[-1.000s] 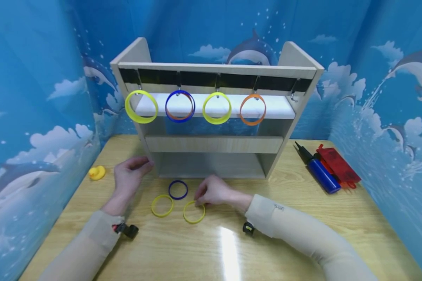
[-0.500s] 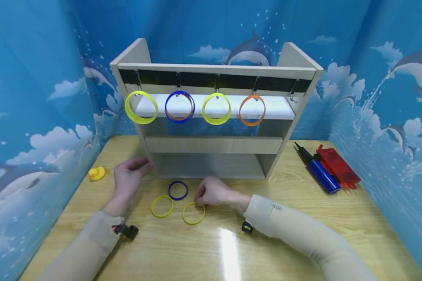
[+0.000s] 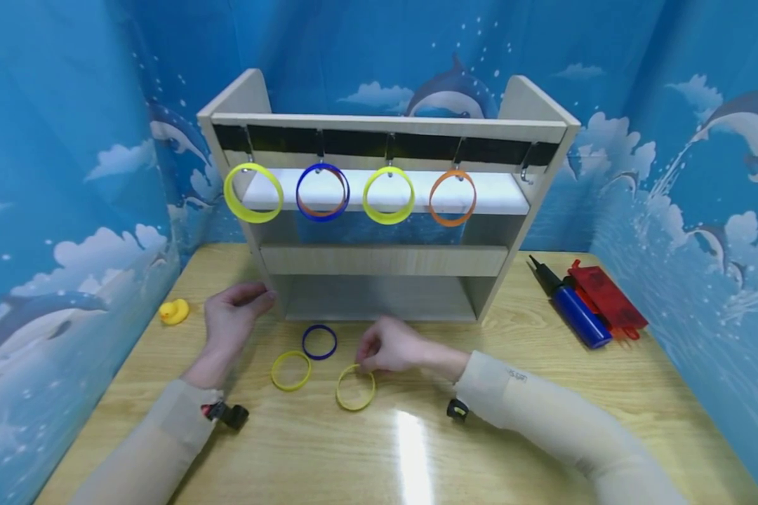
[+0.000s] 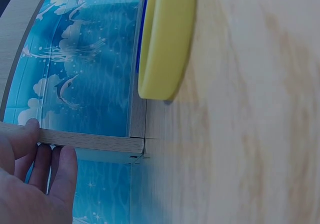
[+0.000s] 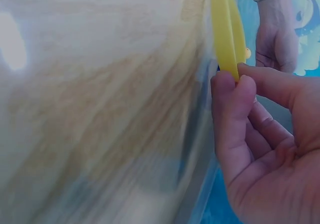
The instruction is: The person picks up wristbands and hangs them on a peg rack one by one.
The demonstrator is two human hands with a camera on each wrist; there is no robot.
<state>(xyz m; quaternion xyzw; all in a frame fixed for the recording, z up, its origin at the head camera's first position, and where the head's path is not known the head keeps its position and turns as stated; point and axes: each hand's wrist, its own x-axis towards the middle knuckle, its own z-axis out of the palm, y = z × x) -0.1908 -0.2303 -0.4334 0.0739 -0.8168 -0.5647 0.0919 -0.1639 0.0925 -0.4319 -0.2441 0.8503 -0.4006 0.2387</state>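
In the head view my right hand [image 3: 391, 345] pinches the rim of a yellow ring [image 3: 354, 409] just over the tabletop; thumb and fingertips meet on this yellow ring [image 5: 226, 33] in the right wrist view. My left hand [image 3: 232, 315] is at the lower left of a wooden shelf unit [image 3: 385, 259]. Its thumb and fingers lie on either side of the unit's side panel [image 4: 95, 140], gripping the edge. Between the hands, a second yellow ring [image 3: 288, 389] and a blue ring [image 3: 319, 358] lie on the table.
Along the unit's upper bar hang a yellow ring [image 3: 253, 215], a blue ring [image 3: 323, 217] with an orange one behind, another yellow ring [image 3: 388, 218] and an orange ring [image 3: 453, 221]. A hook [image 3: 526, 175] follows. Rubber duck [image 3: 174, 311] left; blue hand pump [image 3: 581, 315] and red item [image 3: 609, 298] right.
My right hand has shifted slightly to the right and toward me, bringing the pinched yellow ring with it. The left hand stays at the shelf panel.
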